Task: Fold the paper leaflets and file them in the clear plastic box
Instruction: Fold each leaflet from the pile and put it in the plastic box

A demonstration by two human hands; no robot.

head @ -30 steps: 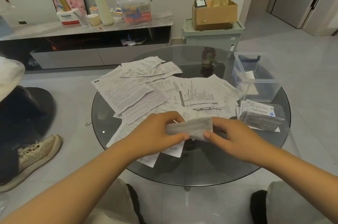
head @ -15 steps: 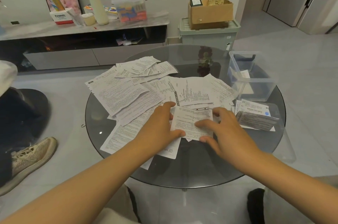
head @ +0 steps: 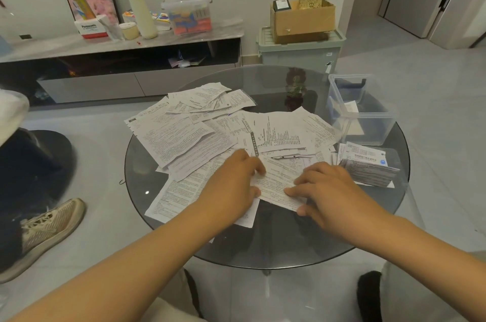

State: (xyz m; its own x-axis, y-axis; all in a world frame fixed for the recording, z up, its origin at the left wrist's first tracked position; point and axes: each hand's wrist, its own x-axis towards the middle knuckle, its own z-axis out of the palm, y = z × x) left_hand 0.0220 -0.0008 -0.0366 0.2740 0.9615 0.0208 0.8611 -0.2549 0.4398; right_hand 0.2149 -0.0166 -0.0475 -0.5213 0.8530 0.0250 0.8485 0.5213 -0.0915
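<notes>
On the round glass desk (head: pixel 163 219), loose leaflets (head: pixel 184 134) spread from nine to twelve o'clock. The left hand (head: pixel 231 187) and right hand (head: pixel 331 192) press flat on one leaflet (head: pixel 278 184) near six o'clock (fingers straight, gripping nothing). Folded leaflets (head: pixel 368 171) lie at three o'clock, the clear plastic box (head: pixel 363 111) at two.

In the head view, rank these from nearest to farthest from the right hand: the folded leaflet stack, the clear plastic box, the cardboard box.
From the right hand:
1. Folded leaflet stack, just to its right on the table.
2. Clear plastic box, beyond it at the table's right edge.
3. Cardboard box, off the table by the wall.
</notes>
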